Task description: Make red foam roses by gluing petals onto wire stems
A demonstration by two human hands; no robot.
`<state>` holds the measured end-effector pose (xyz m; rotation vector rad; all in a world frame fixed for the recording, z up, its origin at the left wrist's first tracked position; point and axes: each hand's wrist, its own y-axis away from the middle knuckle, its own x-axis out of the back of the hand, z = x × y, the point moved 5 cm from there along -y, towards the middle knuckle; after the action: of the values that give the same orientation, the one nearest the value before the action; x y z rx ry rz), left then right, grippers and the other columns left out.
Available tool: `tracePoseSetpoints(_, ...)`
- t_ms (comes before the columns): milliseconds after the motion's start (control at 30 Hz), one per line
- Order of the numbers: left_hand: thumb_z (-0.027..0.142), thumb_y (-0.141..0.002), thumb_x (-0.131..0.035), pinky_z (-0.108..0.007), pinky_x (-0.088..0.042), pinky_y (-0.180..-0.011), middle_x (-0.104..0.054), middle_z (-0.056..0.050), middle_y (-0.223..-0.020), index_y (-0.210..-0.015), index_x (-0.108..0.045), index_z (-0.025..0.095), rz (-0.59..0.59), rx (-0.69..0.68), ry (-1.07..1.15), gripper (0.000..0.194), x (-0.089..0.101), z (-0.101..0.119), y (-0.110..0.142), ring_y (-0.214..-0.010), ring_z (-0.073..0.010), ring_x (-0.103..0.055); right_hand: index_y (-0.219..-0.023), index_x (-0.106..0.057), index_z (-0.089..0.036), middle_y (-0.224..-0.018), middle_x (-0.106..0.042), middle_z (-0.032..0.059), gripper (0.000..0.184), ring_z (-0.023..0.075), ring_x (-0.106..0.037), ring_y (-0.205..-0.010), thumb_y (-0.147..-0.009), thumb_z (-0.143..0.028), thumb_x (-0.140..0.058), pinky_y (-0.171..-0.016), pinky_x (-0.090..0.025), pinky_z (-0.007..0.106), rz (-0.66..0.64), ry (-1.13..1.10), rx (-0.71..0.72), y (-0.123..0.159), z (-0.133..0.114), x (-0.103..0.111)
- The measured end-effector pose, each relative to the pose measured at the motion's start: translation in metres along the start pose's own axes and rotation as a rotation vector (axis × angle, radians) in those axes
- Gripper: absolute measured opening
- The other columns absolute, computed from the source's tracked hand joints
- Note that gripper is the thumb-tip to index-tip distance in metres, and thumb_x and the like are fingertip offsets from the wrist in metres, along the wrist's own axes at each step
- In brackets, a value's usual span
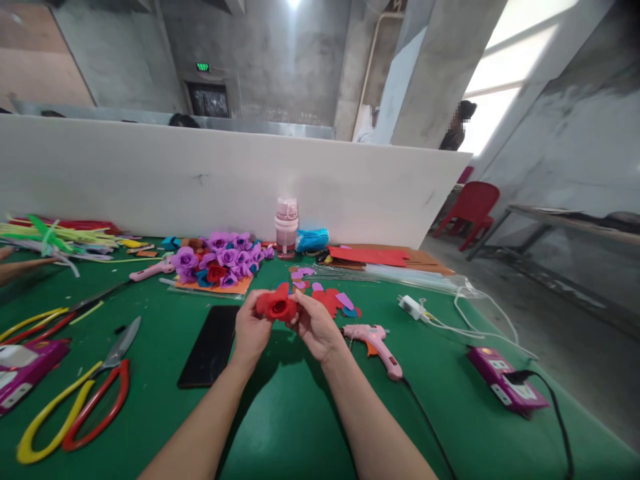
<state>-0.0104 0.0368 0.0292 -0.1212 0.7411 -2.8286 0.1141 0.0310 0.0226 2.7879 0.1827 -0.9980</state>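
Observation:
Both of my hands hold a red felt rose (277, 305) above the green table (280, 413). My left hand (251, 330) grips its left side and my right hand (315, 327) pinches its right edge. Loose red, purple and blue felt petals (334, 300) lie just behind my hands. A pink glue gun (377, 343) rests to the right of my right hand. A black phone (211, 345) lies flat to the left of my left hand.
A pile of purple felt roses (225, 257) and a pink bottle (287, 228) stand near the white partition. Scissors with red and yellow handles (85, 393) lie at left, near green and yellow sticks (55, 237). A purple power strip (505, 380) and white cables sit at right. Another person's hand (15, 267) reaches in at far left.

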Motion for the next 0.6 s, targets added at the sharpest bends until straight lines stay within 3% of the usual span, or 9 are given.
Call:
tracePoseSetpoints(200,0.019,-0.066,-0.065,-0.021,-0.043,-0.063,-0.062,0.002,-0.074,-0.081,-0.061,0.019,0.020,-0.023,-0.107,0.016,0.0028,0.0024,0.0000,-0.067,-0.0119,-0.055,-0.069,-0.063,-0.016,-0.057,-0.056,-0.0053,0.030,0.0043,-0.045,-0.047,-0.055,-0.035,-0.082,-0.049,-0.037,0.018,-0.038,0.119,0.036,0.0041,-0.0065,-0.0025)
tracePoseSetpoints(367,0.020,-0.065,-0.066,-0.024,-0.046,-0.068,-0.065,0.000,-0.084,-0.089,-0.063,0.019,-0.021,-0.031,-0.077,0.025,0.0002,0.0035,-0.0010,-0.075,-0.0149,-0.059,-0.067,-0.062,-0.016,-0.059,-0.056,-0.0050,0.030,0.0042,-0.043,-0.048,-0.056,-0.036,-0.081,-0.050,-0.036,0.019,-0.039,0.094,0.075,0.0016,-0.0094,0.0002)
tracePoseSetpoints(600,0.020,-0.067,-0.067,-0.021,-0.045,-0.063,-0.064,0.002,-0.075,-0.082,-0.061,0.018,0.036,0.000,-0.033,0.017,0.0029,0.0005,-0.0019,-0.068,-0.0119,-0.057,-0.071,-0.063,-0.016,-0.058,-0.054,-0.0037,0.040,0.0060,-0.046,-0.048,-0.065,-0.056,-0.070,-0.051,-0.038,0.020,-0.003,0.074,0.074,-0.0005,-0.0096,0.0033)
